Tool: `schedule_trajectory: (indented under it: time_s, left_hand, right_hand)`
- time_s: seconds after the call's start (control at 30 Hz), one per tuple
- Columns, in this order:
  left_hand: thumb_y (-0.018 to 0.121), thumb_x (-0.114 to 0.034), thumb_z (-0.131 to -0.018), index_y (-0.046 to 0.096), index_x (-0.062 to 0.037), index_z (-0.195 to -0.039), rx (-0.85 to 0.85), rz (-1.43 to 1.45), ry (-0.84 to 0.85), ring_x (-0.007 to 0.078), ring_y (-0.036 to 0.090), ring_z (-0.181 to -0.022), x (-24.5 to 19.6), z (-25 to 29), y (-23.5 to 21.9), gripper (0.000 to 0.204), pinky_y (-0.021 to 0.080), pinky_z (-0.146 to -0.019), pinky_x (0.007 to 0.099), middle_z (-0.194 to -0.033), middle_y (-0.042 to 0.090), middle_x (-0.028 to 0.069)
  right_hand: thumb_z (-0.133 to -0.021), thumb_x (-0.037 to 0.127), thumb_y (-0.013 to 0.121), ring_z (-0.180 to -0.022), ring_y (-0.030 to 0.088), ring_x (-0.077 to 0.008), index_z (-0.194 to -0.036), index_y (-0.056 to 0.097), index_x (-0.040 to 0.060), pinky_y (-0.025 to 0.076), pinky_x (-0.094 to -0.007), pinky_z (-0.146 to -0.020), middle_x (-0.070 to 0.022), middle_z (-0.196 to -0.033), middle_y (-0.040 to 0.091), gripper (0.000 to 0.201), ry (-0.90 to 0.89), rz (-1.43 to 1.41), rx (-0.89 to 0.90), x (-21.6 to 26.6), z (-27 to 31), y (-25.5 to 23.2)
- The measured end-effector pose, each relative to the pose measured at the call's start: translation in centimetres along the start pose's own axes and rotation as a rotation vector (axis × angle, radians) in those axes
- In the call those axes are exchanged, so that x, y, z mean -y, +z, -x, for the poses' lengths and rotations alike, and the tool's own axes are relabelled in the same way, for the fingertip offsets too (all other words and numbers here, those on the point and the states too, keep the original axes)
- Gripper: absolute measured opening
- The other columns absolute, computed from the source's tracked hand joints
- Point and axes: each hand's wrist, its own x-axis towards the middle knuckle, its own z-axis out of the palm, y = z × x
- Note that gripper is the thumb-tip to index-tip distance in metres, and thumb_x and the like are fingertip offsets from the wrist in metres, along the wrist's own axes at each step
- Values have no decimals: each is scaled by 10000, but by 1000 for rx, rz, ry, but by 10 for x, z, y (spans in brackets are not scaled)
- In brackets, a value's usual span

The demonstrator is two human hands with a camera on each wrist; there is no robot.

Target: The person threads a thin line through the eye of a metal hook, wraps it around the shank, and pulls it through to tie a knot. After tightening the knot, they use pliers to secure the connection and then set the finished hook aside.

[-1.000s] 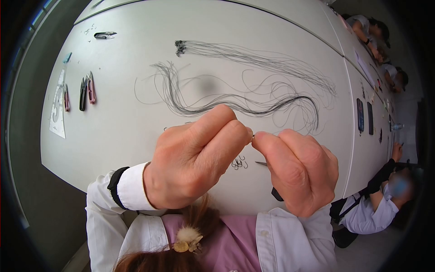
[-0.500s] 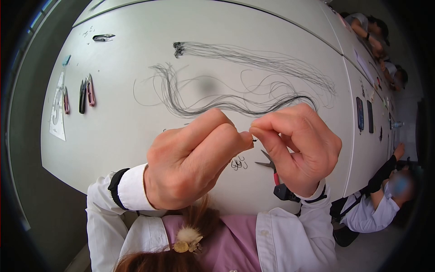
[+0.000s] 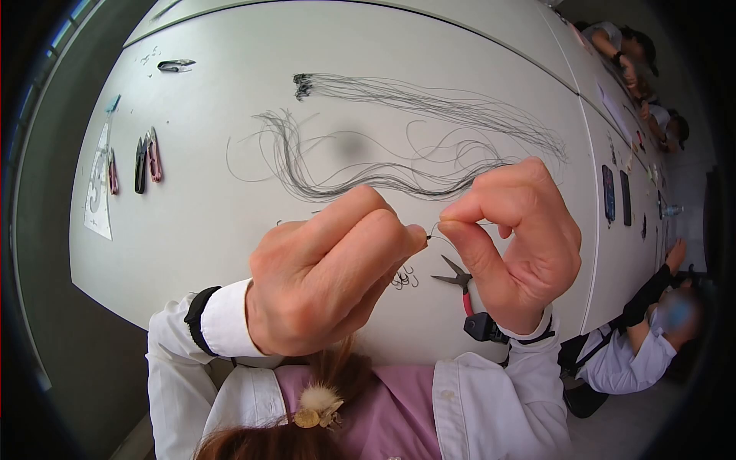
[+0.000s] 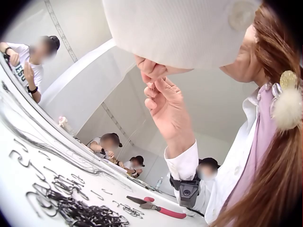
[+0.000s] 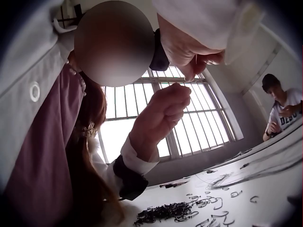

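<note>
Raised above the table, the left hand (image 3: 326, 272) pinches a tiny dark piece (image 3: 428, 237) between thumb and forefinger; it looks like a small hook, too small to be sure. Just to its right, the right hand (image 3: 525, 241) pinches a thin dark line (image 3: 434, 227), which loops between the two hands. The fingertips of the hands are a little apart. In the left wrist view the right hand (image 4: 170, 111) shows with its palm side visible, and the right wrist view shows the left hand (image 5: 161, 116) with curled fingers.
Red-handled pliers (image 3: 466, 287) and loose hooks (image 3: 405, 277) lie below the hands. Beyond are a wavy line bundle (image 3: 360, 182) and a second bundle (image 3: 429, 107). Snips (image 3: 140, 163) and a triangle ruler (image 3: 97, 192) lie left. Other people sit at the right.
The right hand has moved away from the left fingertips, up and slightly right, and its fingers have turned. A line now shows between the hands, and the pliers have come into view.
</note>
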Motion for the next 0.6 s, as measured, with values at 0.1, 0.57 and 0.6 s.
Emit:
schedule_trajectory:
  time_s: [0.1, 0.57, 0.6]
  left_hand:
    - [689, 117, -651, 590, 15, -745, 25, 45, -67, 125, 503, -495, 1, -2, -2, 171, 351, -395, 222, -626, 535, 76]
    - [665, 57, -715, 589, 6, -742, 168, 48, -84, 164, 545, -524, -1, 0, -6, 96, 413, -444, 245, -653, 529, 85]
    - [665, 57, -715, 589, 6, -742, 169, 49, -84, 164, 545, -524, -2, 0, -6, 96, 413, -444, 245, -653, 529, 85]
  right_hand:
    - [-604, 26, 742, -615, 444, -154, -742, 650, 57, 322, -252, -507, -25, -742, 552, 169, -148, 87, 5, 5, -1, -2]
    - [-580, 145, 765, -602, 416, -171, -751, 663, 60, 301, -269, -483, -25, -736, 539, 216, -229, 228, 25, 10, 2, -2]
    - [-588, 139, 763, -602, 420, -170, -747, 662, 57, 304, -267, -483, -29, -733, 540, 205, -210, 222, 18, 10, 1, -1]
